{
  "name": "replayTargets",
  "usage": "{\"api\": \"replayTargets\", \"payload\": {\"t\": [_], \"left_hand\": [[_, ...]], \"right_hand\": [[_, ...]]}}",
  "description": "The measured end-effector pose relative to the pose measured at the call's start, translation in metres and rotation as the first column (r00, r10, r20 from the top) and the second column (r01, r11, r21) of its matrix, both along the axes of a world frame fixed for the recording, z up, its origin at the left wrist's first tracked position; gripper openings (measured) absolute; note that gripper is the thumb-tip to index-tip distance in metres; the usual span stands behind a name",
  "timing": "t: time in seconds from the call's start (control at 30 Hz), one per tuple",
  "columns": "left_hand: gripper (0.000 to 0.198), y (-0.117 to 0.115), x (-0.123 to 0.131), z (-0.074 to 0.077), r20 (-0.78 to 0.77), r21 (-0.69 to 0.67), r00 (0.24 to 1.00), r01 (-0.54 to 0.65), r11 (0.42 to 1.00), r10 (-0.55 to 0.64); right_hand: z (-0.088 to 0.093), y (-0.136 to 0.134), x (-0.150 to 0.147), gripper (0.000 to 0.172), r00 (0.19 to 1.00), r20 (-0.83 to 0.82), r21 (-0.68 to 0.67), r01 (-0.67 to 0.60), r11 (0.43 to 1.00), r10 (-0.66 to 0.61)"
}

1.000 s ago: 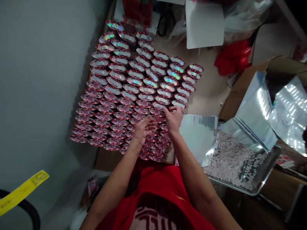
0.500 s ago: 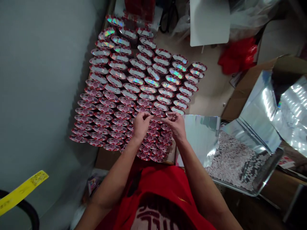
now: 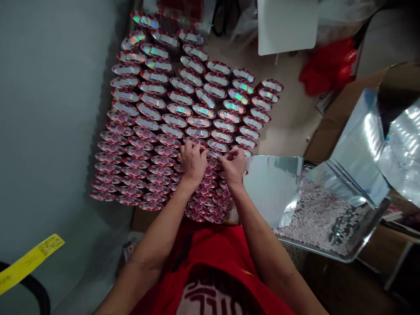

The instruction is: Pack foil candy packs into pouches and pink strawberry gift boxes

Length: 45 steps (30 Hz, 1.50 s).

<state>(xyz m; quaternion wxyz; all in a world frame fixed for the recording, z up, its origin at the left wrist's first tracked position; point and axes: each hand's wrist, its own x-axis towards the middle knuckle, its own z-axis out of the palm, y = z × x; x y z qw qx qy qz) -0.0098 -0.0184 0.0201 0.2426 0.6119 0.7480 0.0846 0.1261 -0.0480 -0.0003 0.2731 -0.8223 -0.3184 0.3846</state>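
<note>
**Both hands closed over one tube in the packed array**

Left hand (image 3: 193, 162) and right hand (image 3: 233, 165) meet over one tube (image 3: 212, 154), each grip narrow, fingers curled; a pinched foil cap cannot be confirmed. The tubes (image 3: 157, 113) stand upright, touching, in rows on the tabletop (image 3: 288, 127), apparently so their mouths stay level and reachable. The foil sheet (image 3: 272, 183) lies just beside them.

We see the cups (image 3: 170, 113) packed in rows over the left part of the table (image 3: 288, 127), from near edge to far edge. Our left hand (image 3: 193, 162) and right hand (image 3: 233, 165) sit side by side on the near rows. Right of the cups, a foil sheet (image 3: 272, 183) overlaps the left edge of the tray (image 3: 328, 255) holding small pieces (image 3: 315, 214); a cardboard box (image 3: 328, 131) stands behind it
</note>
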Motion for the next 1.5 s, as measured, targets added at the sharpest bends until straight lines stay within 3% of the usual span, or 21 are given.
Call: {"api": "replayTargets", "payload": {"t": [0.17,0.27,0.37,0.47,0.53,0.63,0.77,0.8,0.87,0.97,1.13,1.27,1.37,1.5], "left_hand": [[0.013,0.001,0.001,0.001,0.015,0.001,1.000,-0.010,1.000,0.010],[0.042,0.008,-0.004,0.001,0.006,0.046,0.995,-0.100,0.994,0.100],[0.049,0.024,-0.011,0.002,-0.055,-0.005,0.992,-0.115,0.993,0.114],[0.043,0.039,-0.005,0.011,-0.120,-0.095,0.992,-0.038,0.995,0.026],[0.034,0.039,0.016,0.021,-0.066,-0.040,0.996,0.052,0.998,-0.054],[0.019,0.017,0.070,0.035,0.148,0.099,0.961,0.221,0.970,-0.234],[0.007,-0.023,0.135,0.039,0.244,0.151,0.883,0.375,0.915,-0.402],[0.009,-0.030,0.143,0.037,0.225,0.152,0.884,0.383,0.911,-0.409],[0.014,-0.037,0.151,0.031,0.185,0.148,0.894,0.385,0.911,-0.408],[0.024,-0.038,0.157,0.021,0.140,0.136,0.884,0.429,0.893,-0.446],[0.027,-0.041,0.176,0.008,0.118,0.018,0.794,0.599,0.801,-0.596],[0.021,-0.052,0.182,0.004,0.113,-0.055,0.829,0.555,0.830,-0.547],[0.021,-0.056,0.180,0.003,0.138,-0.083,0.860,0.504,0.860,-0.491],[0.021,-0.053,0.178,0.005,0.191,-0.130,0.883,0.456,0.881,-0.429]], "right_hand": [[0.004,0.007,0.007,0.047,0.987,0.107,-0.107,-0.111,0.988,0.122],[0.006,0.014,0.013,0.055,0.955,0.183,-0.167,-0.203,0.965,0.232],[0.013,0.011,0.022,0.042,0.924,0.201,-0.210,-0.283,0.936,0.325],[0.025,-0.013,0.049,0.018,0.905,0.168,-0.215,-0.354,0.910,0.391],[0.029,-0.035,0.081,0.008,0.884,0.211,-0.205,-0.377,0.903,0.417],[0.020,-0.057,0.138,0.023,0.791,0.364,-0.159,-0.468,0.869,0.492],[-0.010,-0.049,0.196,0.054,0.610,0.466,-0.201,-0.632,0.748,0.641],[-0.017,-0.045,0.204,0.057,0.574,0.470,-0.222,-0.658,0.719,0.670],[-0.024,-0.041,0.216,0.043,0.528,0.460,-0.230,-0.706,0.670,0.714],[-0.023,-0.046,0.230,0.019,0.563,0.421,-0.142,-0.734,0.665,0.711],[-0.009,-0.062,0.253,0.024,0.702,0.291,0.069,-0.693,0.718,0.650],[-0.002,-0.069,0.253,0.028,0.721,0.306,0.124,-0.678,0.724,0.622],[0.004,-0.076,0.237,0.043,0.701,0.399,0.171,-0.691,0.702,0.592],[0.009,-0.089,0.209,0.045,0.685,0.443,0.125,-0.686,0.717,0.579]]}}
